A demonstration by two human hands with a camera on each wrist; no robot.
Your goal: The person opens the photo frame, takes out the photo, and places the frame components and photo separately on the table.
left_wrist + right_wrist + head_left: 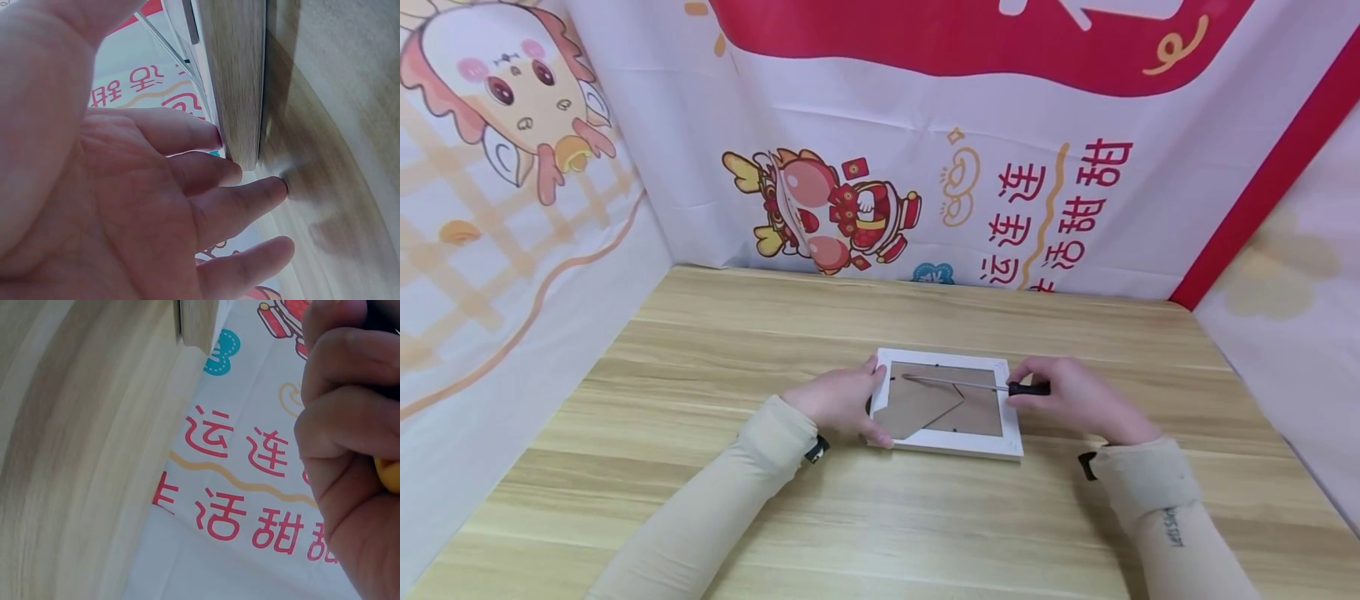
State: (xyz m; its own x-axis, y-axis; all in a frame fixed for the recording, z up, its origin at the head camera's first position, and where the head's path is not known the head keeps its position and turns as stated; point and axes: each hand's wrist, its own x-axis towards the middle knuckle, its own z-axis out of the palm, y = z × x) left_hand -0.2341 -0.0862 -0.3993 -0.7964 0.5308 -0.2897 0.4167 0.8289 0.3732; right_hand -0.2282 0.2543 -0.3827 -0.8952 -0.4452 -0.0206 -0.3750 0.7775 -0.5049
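Observation:
A white picture frame [966, 444] lies face down, its brown backing board [981, 417] and fold-out stand [917, 414] showing. Small dark tabs sit around the board's edge. My left hand [838, 400] rests at the frame's left end, thumb by the near corner. In the left wrist view its fingers [200, 131] are nearly straight, fingertips at the frame's side [234, 81]. With curled fingers, my right hand [1078, 398] grips a screwdriver [1028, 388] by its dark handle; some yellow shows in the right wrist view. The thin shaft crosses above the backing, tip towards the left tab.
The wood-grain table [880, 525] extends around the frame on every side. A printed cloth [850, 100] with cartoon figures and red characters hangs behind the table's far edge. More printed cloth [512, 250] walls off the left side, and another the right.

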